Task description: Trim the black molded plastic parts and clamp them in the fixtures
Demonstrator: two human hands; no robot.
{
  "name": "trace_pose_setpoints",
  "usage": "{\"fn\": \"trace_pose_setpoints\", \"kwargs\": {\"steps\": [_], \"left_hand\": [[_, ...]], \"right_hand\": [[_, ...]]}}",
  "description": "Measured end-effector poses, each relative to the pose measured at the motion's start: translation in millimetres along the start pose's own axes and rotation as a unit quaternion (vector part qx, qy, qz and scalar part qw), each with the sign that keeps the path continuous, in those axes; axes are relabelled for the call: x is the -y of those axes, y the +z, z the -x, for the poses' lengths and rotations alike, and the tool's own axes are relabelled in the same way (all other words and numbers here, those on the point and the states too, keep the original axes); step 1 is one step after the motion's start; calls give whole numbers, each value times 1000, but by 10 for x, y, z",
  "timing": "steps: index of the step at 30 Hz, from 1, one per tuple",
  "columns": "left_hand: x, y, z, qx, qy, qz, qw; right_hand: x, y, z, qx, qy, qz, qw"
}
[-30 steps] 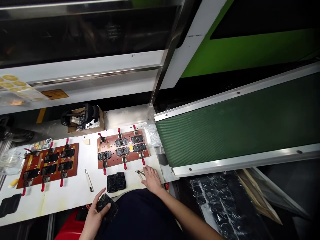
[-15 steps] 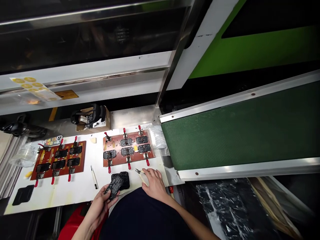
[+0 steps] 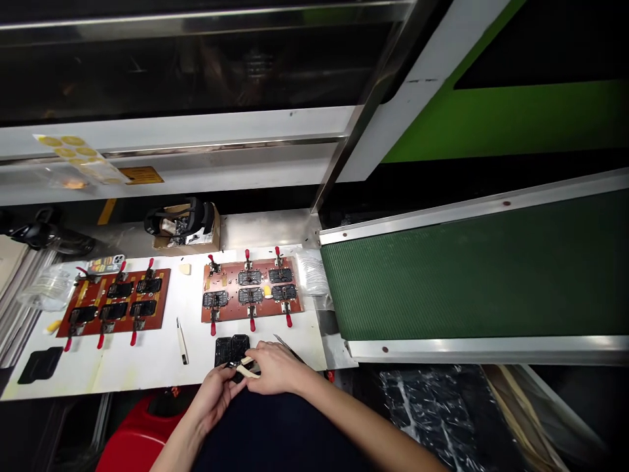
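Right now, the person is leaning over a white tabletop (image 3: 147, 367), working at its near edge. The right hand (image 3: 278, 368) is clenching a pair of pale-handled nippers (image 3: 248, 369), with the smooth handles poking out past the fingers and the slim steel tips (image 3: 289, 347) angling away to the right. The left hand (image 3: 213, 396) is curling against a black moulded plastic frame (image 3: 232, 351), which is sitting just in front of the two hands. I cannot tell whether that hand is truly gripping the ribbed, latticed piece or only steadying it.

Farther back, a reddish-brown fixture board (image 3: 252, 290) and a second fixture board (image 3: 113, 301) are lying side by side, and red-handled toggle clamps (image 3: 252, 324) are apparently pinning similar black frames flat so they cannot shift. A white-handled craft knife (image 3: 182, 342) is resting between the hands and the left board, within easy reach. To the right, a green ribbed conveyor belt (image 3: 472, 275) is running beside the tabletop, its smooth steel rails framing the textured surface.
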State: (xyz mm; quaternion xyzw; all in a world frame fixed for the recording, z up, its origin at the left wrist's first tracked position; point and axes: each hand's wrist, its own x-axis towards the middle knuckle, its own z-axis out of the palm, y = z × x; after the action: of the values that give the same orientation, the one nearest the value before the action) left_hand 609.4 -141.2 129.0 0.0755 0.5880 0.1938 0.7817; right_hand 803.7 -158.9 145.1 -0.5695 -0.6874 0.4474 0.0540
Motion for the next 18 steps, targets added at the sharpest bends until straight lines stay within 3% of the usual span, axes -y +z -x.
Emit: {"fn": "trace_pose_setpoints", "kwargs": {"steps": [9, 14, 18], "left_hand": [[-83, 27, 82, 39, -15, -34, 999], [-93, 24, 61, 45, -63, -98, 992], [-61, 47, 30, 20, -106, -159, 981]], "right_hand": [[-3, -44, -18, 10, 10, 20, 1000], [-87, -98, -90, 107, 19, -27, 994], [-181, -69, -127, 164, 34, -88, 982]]}}
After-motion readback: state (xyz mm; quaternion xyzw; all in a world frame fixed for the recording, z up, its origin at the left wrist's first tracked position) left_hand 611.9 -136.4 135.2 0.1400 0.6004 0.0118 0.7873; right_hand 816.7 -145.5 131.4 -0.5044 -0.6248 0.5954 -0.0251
